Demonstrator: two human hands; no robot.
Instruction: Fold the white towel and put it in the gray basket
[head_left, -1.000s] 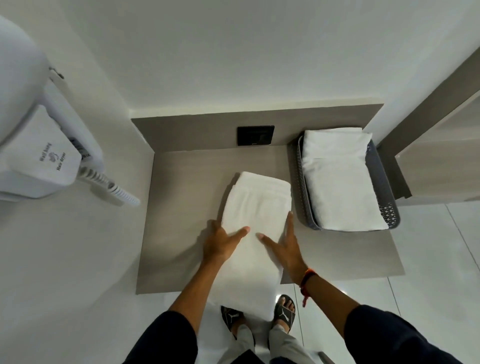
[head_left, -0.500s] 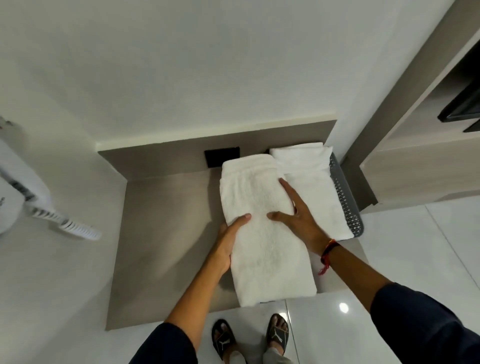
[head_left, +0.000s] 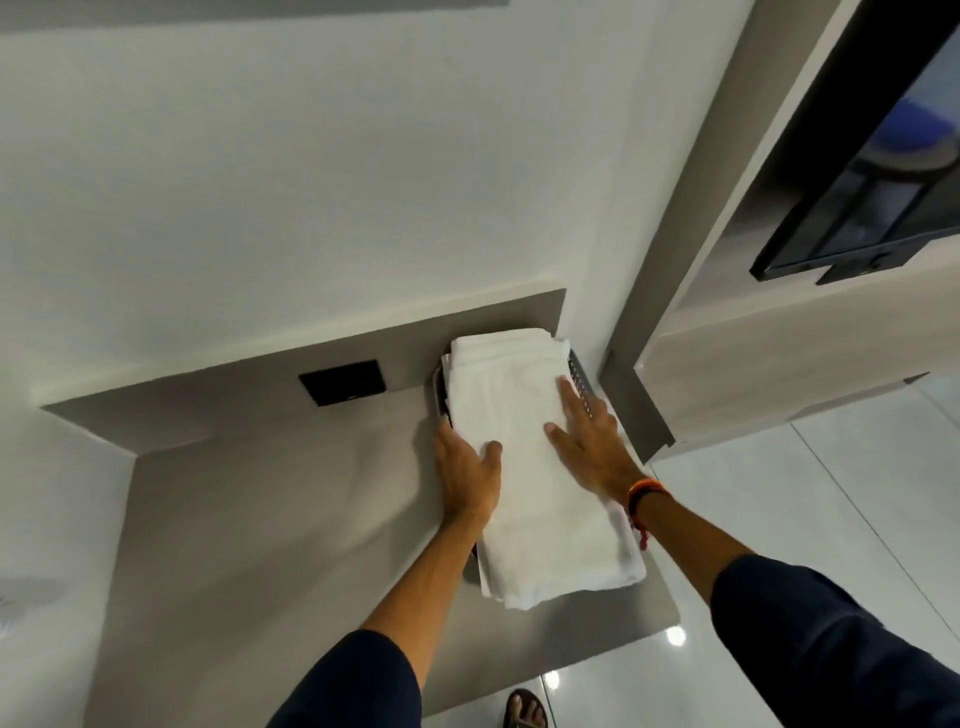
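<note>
The folded white towel (head_left: 524, 467) lies lengthwise over the gray basket (head_left: 581, 384), on top of another white towel whose edges show beneath it. Only the basket's perforated right rim and a bit of its left rim show. My left hand (head_left: 465, 470) holds the towel's left edge, thumb on top and fingers under it. My right hand (head_left: 592, 441) rests flat on the towel's right side, fingers spread.
The basket sits at the right end of a gray shelf (head_left: 270, 519) set into a white wall corner. A black wall socket (head_left: 343, 382) is on the back panel. A cabinet with a dark panel (head_left: 857, 182) stands right. A sandaled foot (head_left: 524, 709) shows below.
Both hands carried the folded towel from the middle of the shelf to the right and onto the towel lying in the basket. The view turned right.
</note>
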